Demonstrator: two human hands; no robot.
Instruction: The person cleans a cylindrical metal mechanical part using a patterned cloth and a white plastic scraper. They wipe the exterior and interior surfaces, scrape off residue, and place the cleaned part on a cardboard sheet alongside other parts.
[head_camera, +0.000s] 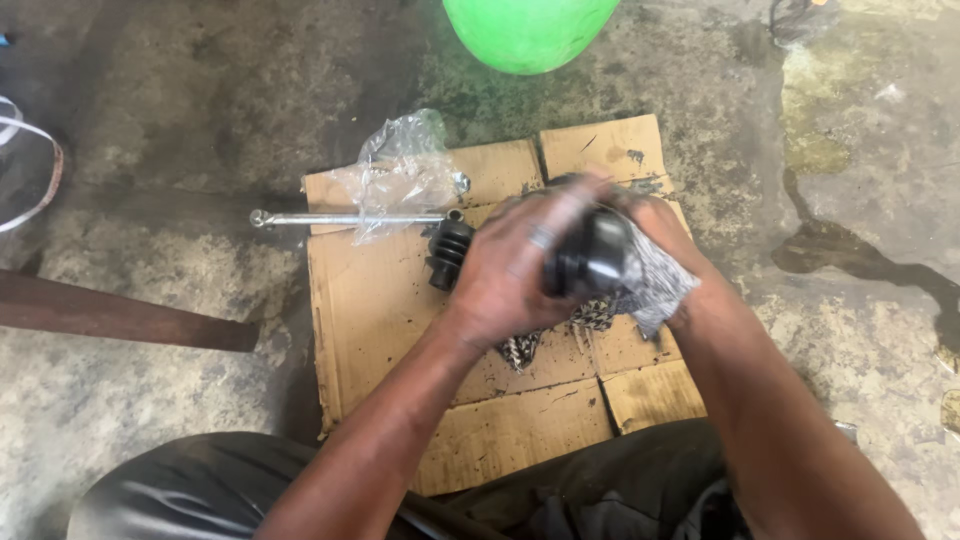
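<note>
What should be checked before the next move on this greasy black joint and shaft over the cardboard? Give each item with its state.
1. Left hand has a firm hold on the black joint: ok, fingers wrap over it.
2. Right hand backs the joint with the rag: ok, rag sits between palm and joint.
3. Ribbed boot seated on the shaft: cannot tell, its joint end is hidden by the hand.
4. Work is above the cardboard: ok.
5. Plastic bag clear of the shaft: not ok, it lies over it.
6. Floor dry nearby: not ok, a wet patch lies to the right.
</note>
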